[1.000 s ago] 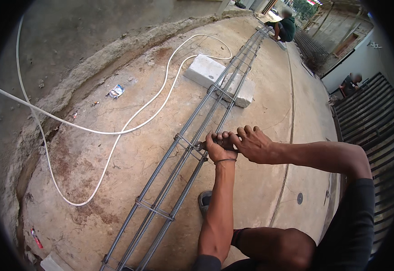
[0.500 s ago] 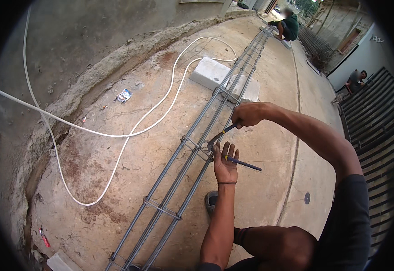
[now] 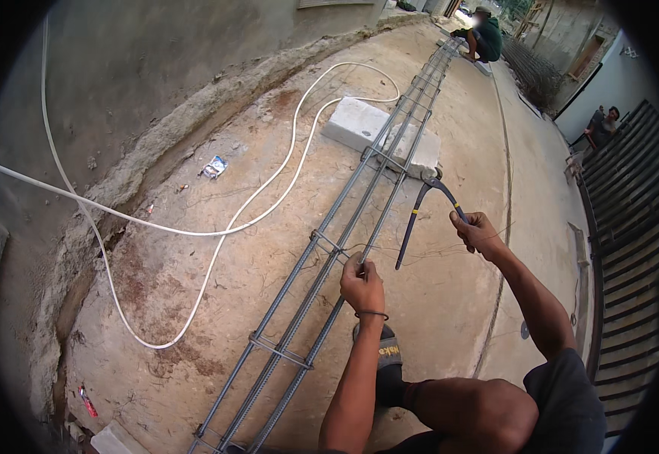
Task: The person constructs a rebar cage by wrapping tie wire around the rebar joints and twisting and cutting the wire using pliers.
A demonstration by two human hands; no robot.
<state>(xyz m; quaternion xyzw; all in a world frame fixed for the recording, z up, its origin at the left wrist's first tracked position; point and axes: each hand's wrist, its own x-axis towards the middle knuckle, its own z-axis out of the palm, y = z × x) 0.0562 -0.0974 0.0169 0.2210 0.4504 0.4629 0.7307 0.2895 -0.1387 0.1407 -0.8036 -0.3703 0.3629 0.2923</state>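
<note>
A long cage of steel reinforcing bars (image 3: 291,312) with square stirrups runs diagonally across the ground. My left hand (image 3: 362,283) is closed in a pinch at the cage's right bar, close to a stirrup (image 3: 328,242). Thin wire shows around its fingertips, but what they hold is hidden. To the right of the cage, my right hand (image 3: 477,233) grips one handle of a pair of pincers (image 3: 437,186). The handles are spread wide, and the other one hangs free, with the jaws pointing away from me.
White blocks (image 3: 356,125) prop up the cage farther off. A white hose (image 3: 216,232) loops over the ground on the left. Another person (image 3: 484,38) squats at the cage's far end; a second person (image 3: 603,125) is by the dark metal bars (image 3: 628,227) at right.
My right hand has drawn the pincers off the cage, to the right. My left hand, open under the pincers before, has closed at the bar, and the lower handle no longer lies by it.
</note>
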